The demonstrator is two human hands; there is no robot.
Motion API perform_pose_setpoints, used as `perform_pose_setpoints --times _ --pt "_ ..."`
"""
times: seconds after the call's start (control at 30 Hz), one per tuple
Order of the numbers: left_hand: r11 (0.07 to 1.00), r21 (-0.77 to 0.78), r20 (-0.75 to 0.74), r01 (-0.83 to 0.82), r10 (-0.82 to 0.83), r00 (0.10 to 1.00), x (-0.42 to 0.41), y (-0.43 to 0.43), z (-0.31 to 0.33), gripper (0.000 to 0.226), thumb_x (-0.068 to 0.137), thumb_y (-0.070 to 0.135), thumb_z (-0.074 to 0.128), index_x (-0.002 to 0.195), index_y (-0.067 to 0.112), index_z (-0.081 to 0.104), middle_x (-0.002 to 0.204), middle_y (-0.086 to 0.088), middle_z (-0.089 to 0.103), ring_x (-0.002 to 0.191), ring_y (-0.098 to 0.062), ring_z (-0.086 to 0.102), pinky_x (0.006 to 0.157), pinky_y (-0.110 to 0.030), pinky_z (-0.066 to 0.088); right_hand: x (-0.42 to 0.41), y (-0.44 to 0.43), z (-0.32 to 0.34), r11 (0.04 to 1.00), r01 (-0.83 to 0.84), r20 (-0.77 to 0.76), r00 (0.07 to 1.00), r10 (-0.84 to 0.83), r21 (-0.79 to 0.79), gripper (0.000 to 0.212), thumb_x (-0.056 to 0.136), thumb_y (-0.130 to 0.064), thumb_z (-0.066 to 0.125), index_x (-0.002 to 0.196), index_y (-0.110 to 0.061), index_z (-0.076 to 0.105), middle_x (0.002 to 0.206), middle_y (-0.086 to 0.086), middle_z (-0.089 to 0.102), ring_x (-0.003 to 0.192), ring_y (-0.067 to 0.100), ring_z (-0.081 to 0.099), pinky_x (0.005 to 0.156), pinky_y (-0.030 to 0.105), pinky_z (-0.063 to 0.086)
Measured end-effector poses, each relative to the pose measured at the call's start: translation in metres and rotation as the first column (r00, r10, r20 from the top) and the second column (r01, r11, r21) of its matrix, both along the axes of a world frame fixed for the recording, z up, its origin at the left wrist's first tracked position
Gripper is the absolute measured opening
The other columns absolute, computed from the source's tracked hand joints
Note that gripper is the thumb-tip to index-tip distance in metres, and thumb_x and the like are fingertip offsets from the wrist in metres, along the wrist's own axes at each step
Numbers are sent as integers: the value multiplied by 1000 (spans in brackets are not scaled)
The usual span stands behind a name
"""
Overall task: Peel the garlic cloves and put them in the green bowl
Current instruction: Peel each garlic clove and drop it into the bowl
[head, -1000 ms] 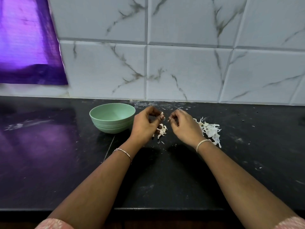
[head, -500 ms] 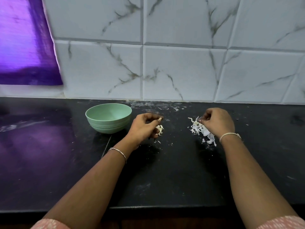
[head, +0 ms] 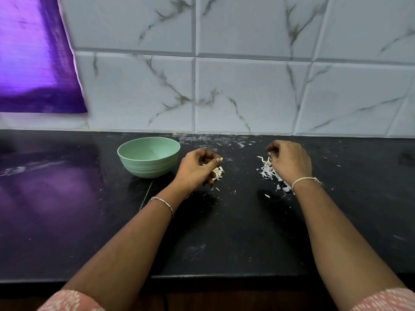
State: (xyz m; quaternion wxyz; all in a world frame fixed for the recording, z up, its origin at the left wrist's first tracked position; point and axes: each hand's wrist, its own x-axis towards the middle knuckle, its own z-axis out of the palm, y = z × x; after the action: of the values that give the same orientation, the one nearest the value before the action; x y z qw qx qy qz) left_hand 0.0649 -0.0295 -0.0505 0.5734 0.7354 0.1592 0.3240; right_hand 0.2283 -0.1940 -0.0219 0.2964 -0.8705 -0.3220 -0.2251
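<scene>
A pale green bowl [head: 148, 157] stands on the black counter, left of centre near the wall; its inside looks bare from here. Just right of it, my left hand [head: 197, 170] is curled with a garlic clove [head: 221, 159] pinched at the fingertips. Below those fingers lies a small cluster of garlic cloves [head: 218, 172]. Farther right, my right hand [head: 289, 161] hovers with bent fingers over a heap of white garlic skins [head: 268, 170]; whether it grips a piece of skin is unclear.
The black counter [head: 224, 232] carries scattered skin flakes and dusty smears. A white marble-tiled wall [head: 247, 93] closes the back. A purple cloth [head: 33, 59] hangs at the upper left. The counter's front edge runs near my elbows.
My right hand has moved away from my left hand, rightward to the heap of skins. My left hand has stayed by the bowl with the clove. The view has shifted slightly.
</scene>
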Motion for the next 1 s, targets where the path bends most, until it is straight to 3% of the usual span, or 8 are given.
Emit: perform_pose_setpoints --times 0.13,0.27,0.33,0.5,0.67,0.83,1.0 --pt "1000 4 -12 -2 2 1000 -1 -1 1 5 92 12 64 92 12 69 82 -8 63 62 -20 60 49 -28 49 -11 7 2 980 -155 -61 985 163 124 14 83 -37 73 85 -24 70 71 -10 65 73 13 62 66 26 45" --pt "997 81 -19 -12 13 1000 -2 -2 2 8 92 10 64 93 15 71 79 -4 65 60 -18 61 51 -30 53 -38 31 -7 880 -460 -200 857 474 116 21 87 -43 67 88 -22 72 73 -13 65 67 3 57 64 23 44" --pt "985 164 -11 -58 61 998 -1 0 1 9 88 11 69 91 19 71 79 -3 67 62 -23 65 56 -35 55 -46 40 -14 850 -519 -227 820 525 90 19 85 -42 70 89 -24 73 74 -12 67 69 4 61 67 28 51" --pt "935 306 -6 -181 192 981 1 6 1 16 82 15 74 78 30 69 73 11 69 67 -12 67 68 -34 59 -49 46 -17 863 -504 -133 853 505 37 12 87 -36 68 91 -25 72 80 -5 71 74 12 65 73 37 55" --pt "898 394 -15 -195 218 976 0 3 1 7 82 18 75 85 24 74 74 10 70 62 -8 64 63 -23 54 -52 46 -14 885 -462 -55 884 465 51 7 85 -32 68 88 -28 73 77 -8 71 72 9 65 71 32 55" --pt "883 420 10 -212 228 974 -1 2 3 6 83 16 75 88 20 75 77 11 69 65 -1 62 58 -6 43 -56 45 -13 905 -424 -54 905 422 -21 14 87 -34 67 93 -25 75 81 -8 72 74 11 64 69 26 51" --pt "905 381 9 -189 200 980 -2 1 3 7 83 10 75 88 15 75 74 3 71 61 -3 68 61 -15 54 -59 47 -11 923 -382 -42 924 381 -39 13 82 -34 68 87 -26 76 73 -10 69 69 10 63 67 27 52"
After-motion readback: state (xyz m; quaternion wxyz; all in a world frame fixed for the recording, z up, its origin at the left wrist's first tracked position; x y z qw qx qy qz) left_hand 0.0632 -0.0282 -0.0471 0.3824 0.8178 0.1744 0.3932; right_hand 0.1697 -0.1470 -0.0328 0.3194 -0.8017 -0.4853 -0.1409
